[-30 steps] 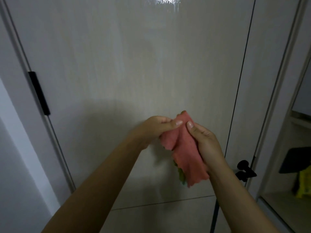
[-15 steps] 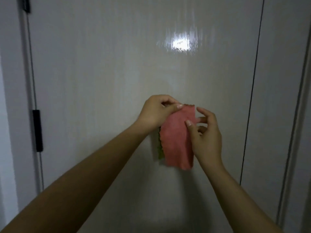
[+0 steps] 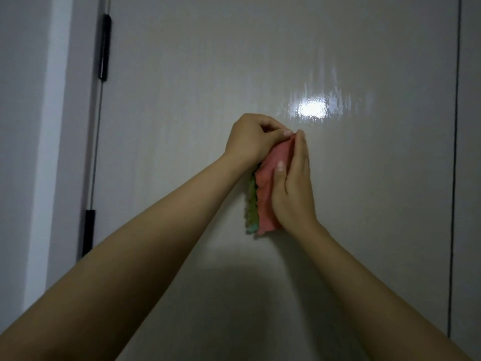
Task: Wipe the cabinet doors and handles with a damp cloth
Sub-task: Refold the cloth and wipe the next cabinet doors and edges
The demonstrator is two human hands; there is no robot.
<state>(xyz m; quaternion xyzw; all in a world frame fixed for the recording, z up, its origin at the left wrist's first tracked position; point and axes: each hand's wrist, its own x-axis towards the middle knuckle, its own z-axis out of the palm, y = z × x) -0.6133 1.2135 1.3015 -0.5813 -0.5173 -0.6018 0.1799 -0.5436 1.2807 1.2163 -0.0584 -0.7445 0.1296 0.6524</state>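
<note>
Since half a second ago: right hand [image 3: 291,188] closed flat over the cloth [image 3: 270,183], left hand [image 3: 252,139] pinching its top edge, both in front of the door [image 3: 182,100], mid-panel. Risk: loose fold slipping open or dropping if either grip eases. Cloth: pink, green layer behind, ragged edges, hanging narrow.

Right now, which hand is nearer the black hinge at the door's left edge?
Left. The left hand pinches the top of the cloth, on the side toward the upper hinge. The right hand holds the cloth's other side, farther from it.
</note>
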